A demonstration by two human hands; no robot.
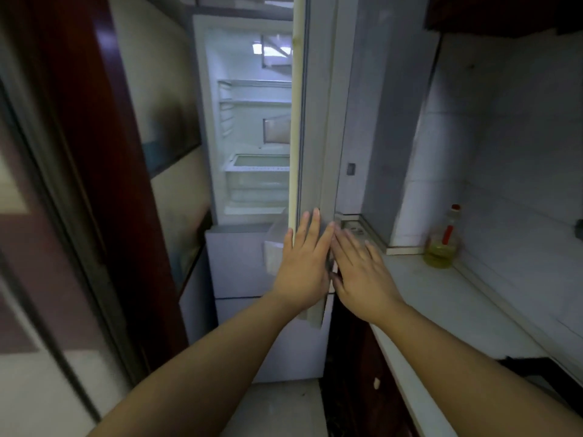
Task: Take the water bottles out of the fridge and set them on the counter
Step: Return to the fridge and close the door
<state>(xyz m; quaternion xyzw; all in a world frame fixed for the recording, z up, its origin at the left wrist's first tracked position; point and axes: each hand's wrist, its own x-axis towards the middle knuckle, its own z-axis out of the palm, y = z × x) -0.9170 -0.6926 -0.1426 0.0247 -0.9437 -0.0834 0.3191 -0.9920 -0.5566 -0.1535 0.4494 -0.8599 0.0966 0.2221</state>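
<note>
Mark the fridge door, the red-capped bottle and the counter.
fridge door (pixel 318 121): head view, its grey edge.
red-capped bottle (pixel 441 249): head view, its yellow lower body.
counter (pixel 441 298): head view, its bare top.

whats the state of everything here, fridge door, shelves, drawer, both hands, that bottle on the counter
fridge door: open, seen edge-on
fridge shelves: lit, no bottles visible on them
clear drawer: pushed in, looks empty
lower compartment: closed
left hand: open, fingers straight against the door edge
right hand: open, fingers straight at the door's outer side
yellow-liquid bottle: upright on the counter, capped, low fill
</note>
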